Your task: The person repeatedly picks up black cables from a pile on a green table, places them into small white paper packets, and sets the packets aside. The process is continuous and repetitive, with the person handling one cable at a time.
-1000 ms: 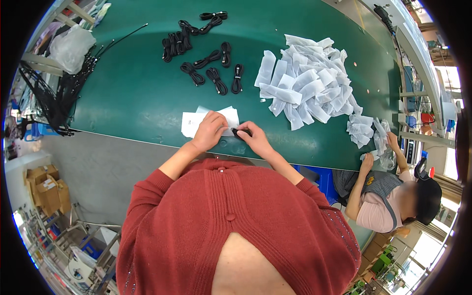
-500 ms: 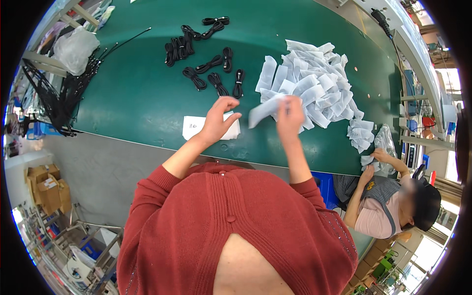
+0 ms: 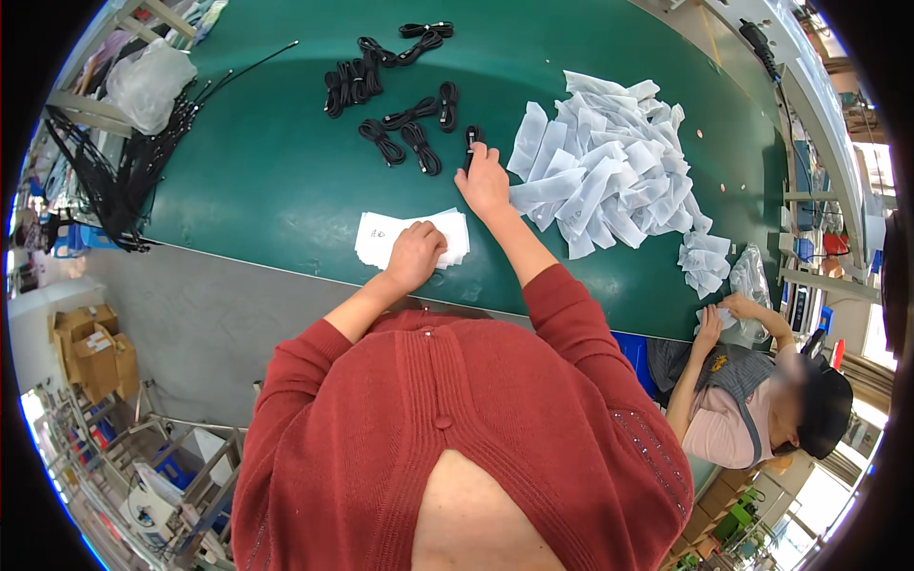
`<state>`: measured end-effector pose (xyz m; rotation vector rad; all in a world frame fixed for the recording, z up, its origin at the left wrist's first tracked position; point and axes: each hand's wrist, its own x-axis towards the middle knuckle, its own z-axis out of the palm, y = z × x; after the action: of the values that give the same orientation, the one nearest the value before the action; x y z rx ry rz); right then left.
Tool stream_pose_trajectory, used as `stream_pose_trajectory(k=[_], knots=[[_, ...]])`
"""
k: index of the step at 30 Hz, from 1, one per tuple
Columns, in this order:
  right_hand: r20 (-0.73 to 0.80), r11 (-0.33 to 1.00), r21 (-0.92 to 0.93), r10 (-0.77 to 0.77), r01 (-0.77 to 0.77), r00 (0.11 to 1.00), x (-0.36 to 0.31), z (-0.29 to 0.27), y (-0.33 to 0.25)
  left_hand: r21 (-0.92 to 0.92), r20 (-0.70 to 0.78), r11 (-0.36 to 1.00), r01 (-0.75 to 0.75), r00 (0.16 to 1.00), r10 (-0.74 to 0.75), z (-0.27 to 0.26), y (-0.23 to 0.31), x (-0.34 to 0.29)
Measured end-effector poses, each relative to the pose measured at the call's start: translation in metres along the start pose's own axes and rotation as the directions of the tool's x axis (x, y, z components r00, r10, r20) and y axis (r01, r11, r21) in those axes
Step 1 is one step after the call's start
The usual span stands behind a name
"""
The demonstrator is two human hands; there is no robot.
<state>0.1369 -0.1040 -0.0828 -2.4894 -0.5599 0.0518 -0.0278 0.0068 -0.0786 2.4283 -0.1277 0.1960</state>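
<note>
My left hand rests on a stack of white paper slips near the table's front edge, its fingers curled and pinching at the top of the stack. Farther off and to the right, my right hand closes its thumb and fingers around the near end of a coiled black cable. Part of that coil is hidden by the fingers. Several other coiled black cables lie left of it. Beside my right hand, on its right, spreads a heap of frosted translucent sleeves.
Loose black cables hang over the left table edge, beside a clear plastic bag. At the right, a co-worker's hands handle a sleeve near a small sleeve pile and a clear bag. Green table lies under everything.
My right hand has let go of a translucent sleeve, now on the heap, and moved left and away to a coiled cable. My left hand has come down onto the paper slips.
</note>
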Motion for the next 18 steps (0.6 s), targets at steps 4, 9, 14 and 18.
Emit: stream_pose_trajectory(k=[4, 9, 14, 18], knots=[[-0.016, 0.943, 0.316, 0.111, -0.100, 0.994, -0.019, -0.005, 0.022, -0.064, -0.039, 0.996, 0.054, 0.998, -0.056, 0.004, -0.006, -0.004], [0.139, 0.833, 0.535, 0.081, -0.144, 0.987, -0.091, -0.050, 0.016, -0.256, -0.024, 0.929, 0.268, 0.959, -0.283, -0.001, 0.000, 0.001], [0.056, 0.846, 0.532, -0.017, -0.016, 0.998, -0.142, -0.056, 0.018, -0.370, 0.036, 0.855, 0.362, 0.926, -0.376, 0.000, -0.007, 0.004], [0.139, 0.896, 0.444, -0.061, -0.007, 0.988, -0.149, -0.071, 0.011, -0.427, 0.062, 0.831, 0.356, 0.929, -0.366, 0.000, -0.012, 0.003]])
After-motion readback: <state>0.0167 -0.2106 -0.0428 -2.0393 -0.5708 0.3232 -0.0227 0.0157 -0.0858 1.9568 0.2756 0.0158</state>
